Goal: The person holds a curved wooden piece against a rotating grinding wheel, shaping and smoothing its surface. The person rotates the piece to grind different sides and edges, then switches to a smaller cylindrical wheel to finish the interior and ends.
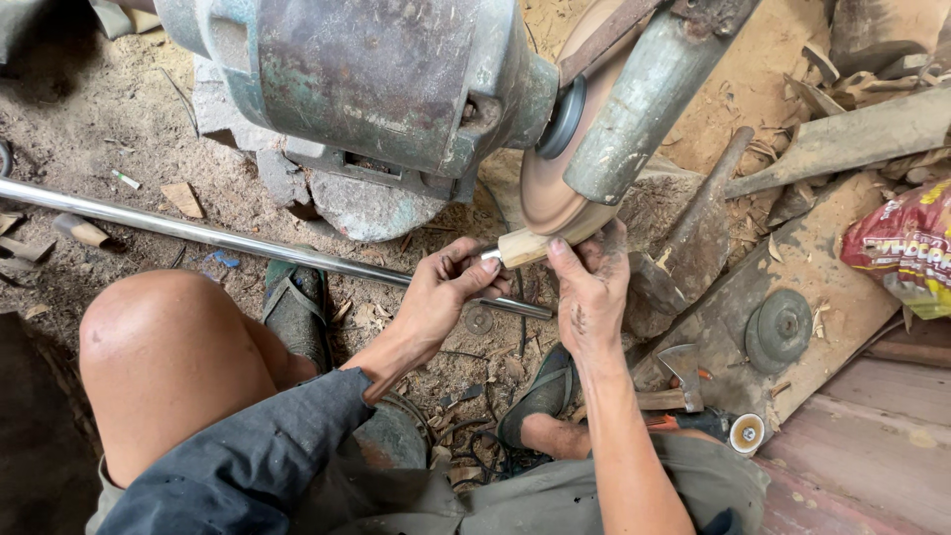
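A short pale wooden piece [523,248] with a small metal tip at its left end is pressed against the lower rim of a round brownish sanding disc [551,198]. My left hand [441,294] grips the piece's left end, by the metal tip. My right hand [590,287] holds its right end, fingers touching the disc's edge. The disc is mounted on a large worn green motor [367,74]. A grey metal bar [644,99] crosses in front of the disc.
A long shiny steel rod [198,230] lies across the dusty ground under my left hand. A small hatchet [684,372], a round grinding wheel [779,327], a wooden plank [852,134] and a red-yellow bag [906,253] sit to the right. My sandalled feet [297,302] rest below.
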